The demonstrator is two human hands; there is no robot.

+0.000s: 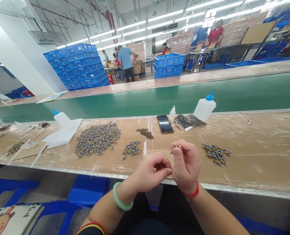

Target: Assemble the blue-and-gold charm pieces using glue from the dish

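The right hand [187,164] is pinching a small part [178,147] between thumb and fingertips, holding it above the bench [260,150], near the front edge. The left hand [152,172] is curling just beside it, thumb and fingers drawing together by the right hand's palm; whether it is gripping anything, I cannot tell. A green bangle [120,197] is circling the left wrist, and a red band [190,195] is circling the right.

Beyond the left hand, a small pile [131,149] of blue-and-brass pieces is lying beside a white strip [145,148], and farther left a large pile [98,139] of similar pieces is spreading out. A brown heap [146,133] is lying behind the strip. To the right of the right hand, another cluster [215,153] of blue-and-brass pieces is resting.

A phone [165,124] is lying flat behind the hands, with a dropper bottle [172,112] standing just beyond it and a dark sheet [187,121] lying to its right. A blue-capped bottle [205,109] is standing behind the sheet. Across the green belt [135,100], blue crates [78,67] are standing stacked.
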